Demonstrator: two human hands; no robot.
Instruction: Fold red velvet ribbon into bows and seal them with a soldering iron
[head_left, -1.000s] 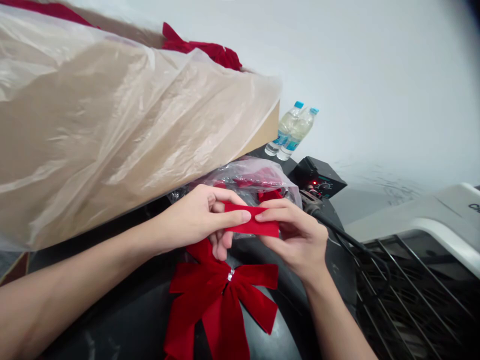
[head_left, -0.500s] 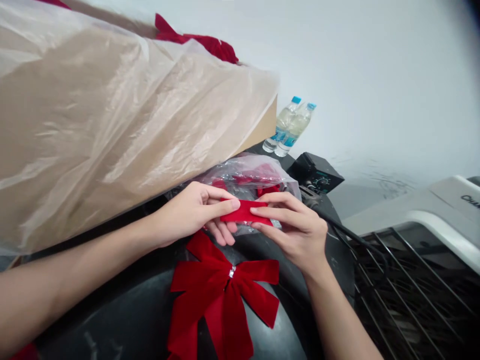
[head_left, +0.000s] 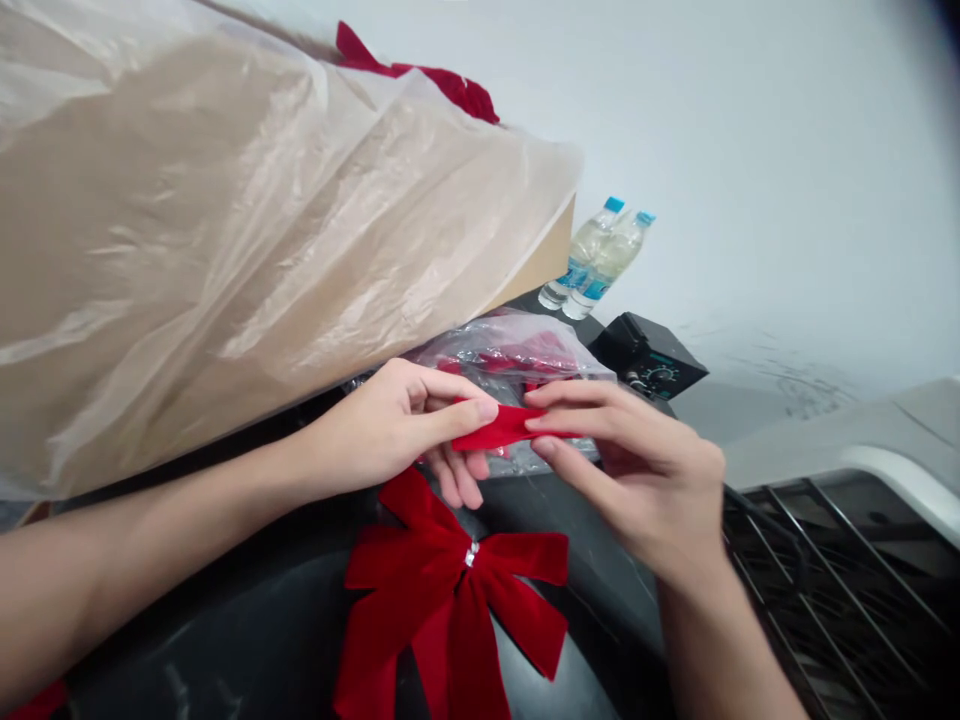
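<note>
A short strip of red ribbon (head_left: pixel 504 428) is stretched between my two hands. My left hand (head_left: pixel 409 425) pinches its left end between thumb and fingers. On the other end, my right hand (head_left: pixel 626 455) grips with its thumb below and fingers above, the ribbon narrowing there. Just under the hands, a red velvet bow (head_left: pixel 457 600) with a silver tie at its centre lies on a black, glossy surface (head_left: pixel 247 620). Behind the ribbon sits a clear plastic bag (head_left: pixel 517 335) with red pieces inside.
A cardboard box (head_left: pixel 544 260) draped in a translucent plastic sheet (head_left: pixel 300 220) fills the left. More red ribbon (head_left: pixel 450 85) lies on top. Two water bottles (head_left: pixel 600 265) and a black box with a dial (head_left: pixel 652 365) stand behind; a black wire rack (head_left: pixel 840 570) is at right.
My right hand has turned and shifted right, and its end of the ribbon is now folded narrower. The left hand keeps its pinch. The whole view has shifted slightly.
</note>
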